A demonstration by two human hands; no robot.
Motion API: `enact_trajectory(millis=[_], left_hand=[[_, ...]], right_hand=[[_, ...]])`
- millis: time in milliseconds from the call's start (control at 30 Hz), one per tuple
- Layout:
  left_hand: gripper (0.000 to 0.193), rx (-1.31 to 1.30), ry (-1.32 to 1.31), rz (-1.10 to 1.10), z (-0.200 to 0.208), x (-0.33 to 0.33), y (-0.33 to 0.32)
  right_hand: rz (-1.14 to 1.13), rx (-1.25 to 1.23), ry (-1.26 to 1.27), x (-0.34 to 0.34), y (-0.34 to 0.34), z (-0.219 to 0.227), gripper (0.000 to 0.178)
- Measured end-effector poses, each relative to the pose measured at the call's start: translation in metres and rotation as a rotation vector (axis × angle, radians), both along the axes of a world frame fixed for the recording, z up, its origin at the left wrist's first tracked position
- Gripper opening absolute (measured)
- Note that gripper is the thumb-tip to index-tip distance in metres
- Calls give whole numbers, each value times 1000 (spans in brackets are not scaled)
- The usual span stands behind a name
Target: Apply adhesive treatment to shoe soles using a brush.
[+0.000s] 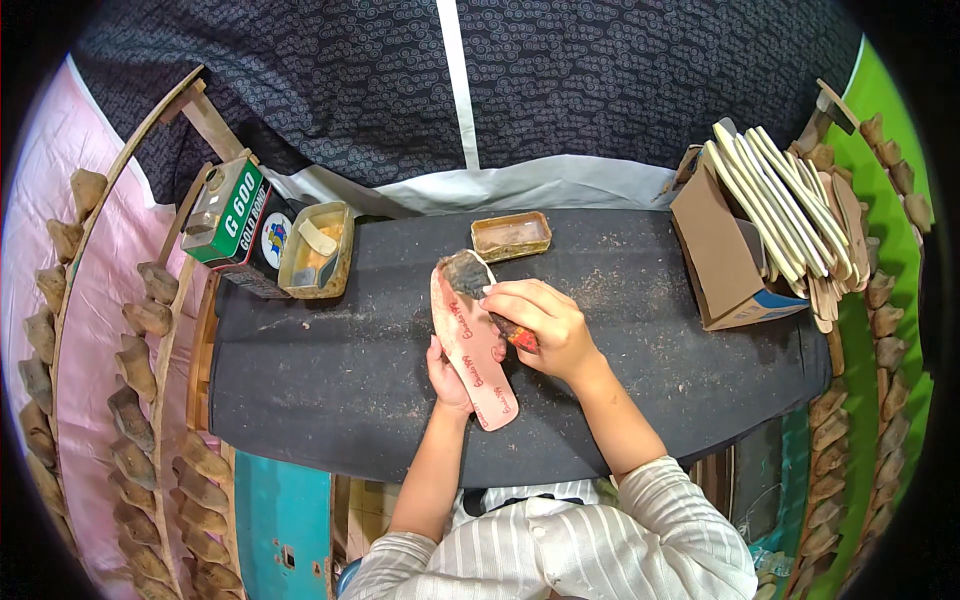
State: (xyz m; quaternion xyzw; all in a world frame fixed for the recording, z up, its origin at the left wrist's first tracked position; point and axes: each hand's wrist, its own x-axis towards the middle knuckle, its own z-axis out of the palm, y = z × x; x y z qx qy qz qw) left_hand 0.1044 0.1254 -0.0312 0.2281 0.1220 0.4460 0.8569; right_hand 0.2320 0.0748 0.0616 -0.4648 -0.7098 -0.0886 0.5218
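Note:
My left hand is closed round the side of a pale pink shoe insole, which has red printing over its face. It is held above the dark table, toe end pointing away from me. My right hand grips a brush by its red and dark handle. The brush's wide, dark, clotted head lies over the insole's far end and hides part of it. Just beyond stands a shallow rectangular tray with brownish residue inside.
A green and black metal can stands at the left, beside a yellowish tub holding a spreader. On the right, a cardboard box is packed with upright sole-shaped pieces. Racks of wooden shoe lasts flank the dark, crumb-strewn table.

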Motion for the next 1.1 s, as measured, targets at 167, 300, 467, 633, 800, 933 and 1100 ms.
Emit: enact_trajectory(millis=[167, 300, 467, 633, 800, 933, 1100], left_hand=[[66, -81, 27, 19, 6, -1, 1], [65, -29, -43, -23, 1, -2, 3], [64, -129, 5, 58, 11, 0, 2], [65, -90, 38, 83, 6, 0, 0], [71, -13, -18, -45, -2, -4, 3], [74, 101, -100, -119, -6, -5, 5], [75, 100, 19, 14, 0, -2, 1]], right_hand=[[132, -123, 9, 6, -5, 2, 38], [30, -39, -4, 0, 1, 0, 37], [63, -82, -47, 2, 0, -1, 37], [108, -19, -28, -1, 1, 4, 37], [-121, 22, 19, 2, 4, 0, 36], [-151, 58, 67, 5, -1, 3, 35], [76, 24, 4, 1, -3, 4, 38]])
